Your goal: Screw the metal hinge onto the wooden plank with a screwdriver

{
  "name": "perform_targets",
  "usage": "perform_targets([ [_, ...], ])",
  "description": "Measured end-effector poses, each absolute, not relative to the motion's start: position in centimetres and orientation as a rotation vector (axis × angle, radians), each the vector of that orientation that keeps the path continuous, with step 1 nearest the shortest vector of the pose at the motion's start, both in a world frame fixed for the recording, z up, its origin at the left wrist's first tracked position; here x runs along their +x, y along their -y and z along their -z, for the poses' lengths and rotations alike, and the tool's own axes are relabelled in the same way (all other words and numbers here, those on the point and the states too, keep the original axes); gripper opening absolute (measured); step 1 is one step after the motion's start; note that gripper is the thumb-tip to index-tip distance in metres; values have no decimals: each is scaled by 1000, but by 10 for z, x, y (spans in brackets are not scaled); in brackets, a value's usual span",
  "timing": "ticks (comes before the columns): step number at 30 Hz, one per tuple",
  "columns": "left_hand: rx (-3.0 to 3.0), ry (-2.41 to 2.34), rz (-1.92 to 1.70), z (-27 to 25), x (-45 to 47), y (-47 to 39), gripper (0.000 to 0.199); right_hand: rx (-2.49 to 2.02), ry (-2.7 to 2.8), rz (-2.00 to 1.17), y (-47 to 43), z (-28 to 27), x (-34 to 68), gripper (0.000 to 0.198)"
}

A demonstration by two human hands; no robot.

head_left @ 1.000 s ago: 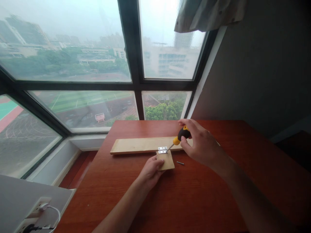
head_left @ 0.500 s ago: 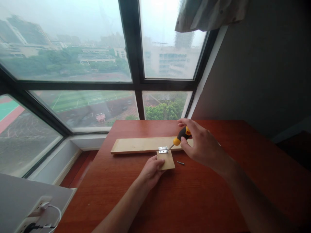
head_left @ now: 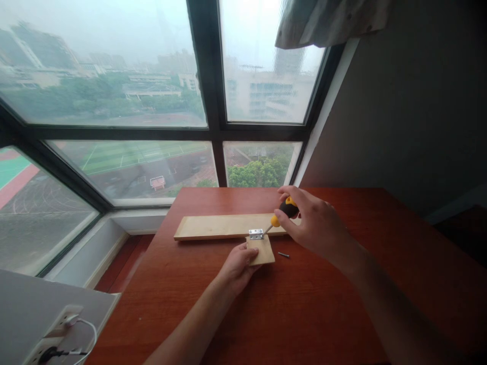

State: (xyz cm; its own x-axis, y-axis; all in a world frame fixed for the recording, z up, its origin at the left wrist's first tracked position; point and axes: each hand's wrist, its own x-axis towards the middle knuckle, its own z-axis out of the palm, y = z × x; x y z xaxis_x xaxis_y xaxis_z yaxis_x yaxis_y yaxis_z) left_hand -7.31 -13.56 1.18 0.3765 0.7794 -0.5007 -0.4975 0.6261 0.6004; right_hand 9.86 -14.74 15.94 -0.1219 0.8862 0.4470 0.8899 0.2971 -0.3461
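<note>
My left hand (head_left: 239, 264) grips a small square piece of wood (head_left: 262, 252) by its left side, thumb on top. A silver hinge (head_left: 256, 233) lies along the far edge of that piece, beside a long wooden board (head_left: 213, 226). In my right hand (head_left: 315, 218) is a yellow and black screwdriver (head_left: 284, 211), held tilted with its handle between thumb and fingers. Its tip meets the hinge's right end, where the exact contact is too small to make out. A loose screw (head_left: 283, 254) rests on the table to the right of the wood piece.
The reddish-brown table (head_left: 304, 309) runs under everything. Large windows with dark frames (head_left: 216, 134) stand behind and to the left. A wall socket (head_left: 63, 322) with plugged-in cables is at the lower left. A curtain (head_left: 327, 23) hangs at the upper right.
The fingers and thumb of my right hand have shifted round the screwdriver handle, which has turned a little. The hinge's far leaf looks slightly more raised. My left hand keeps its hold.
</note>
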Motion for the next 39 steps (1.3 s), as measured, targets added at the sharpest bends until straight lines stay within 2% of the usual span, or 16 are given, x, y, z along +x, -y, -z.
perform_targets([
  [5,380,-860,-837,-12,-73,135,25,-1562,1971,2,144,-159,99,26],
  [11,375,-856,-843,-9,-74,135,26,-1559,1977,-19,148,-160,98,43],
  [19,372,-854,-837,-9,-74,135,24,-1616,1974,12,146,-162,97,24],
  [25,372,-846,-835,-9,-74,135,25,-1596,1947,-12,150,-161,97,41],
  [35,371,-846,-834,-8,-74,134,22,-1601,1964,4,146,-160,98,26],
  [39,372,-842,-834,-8,-74,135,23,-1555,1944,-7,148,-160,98,34],
])
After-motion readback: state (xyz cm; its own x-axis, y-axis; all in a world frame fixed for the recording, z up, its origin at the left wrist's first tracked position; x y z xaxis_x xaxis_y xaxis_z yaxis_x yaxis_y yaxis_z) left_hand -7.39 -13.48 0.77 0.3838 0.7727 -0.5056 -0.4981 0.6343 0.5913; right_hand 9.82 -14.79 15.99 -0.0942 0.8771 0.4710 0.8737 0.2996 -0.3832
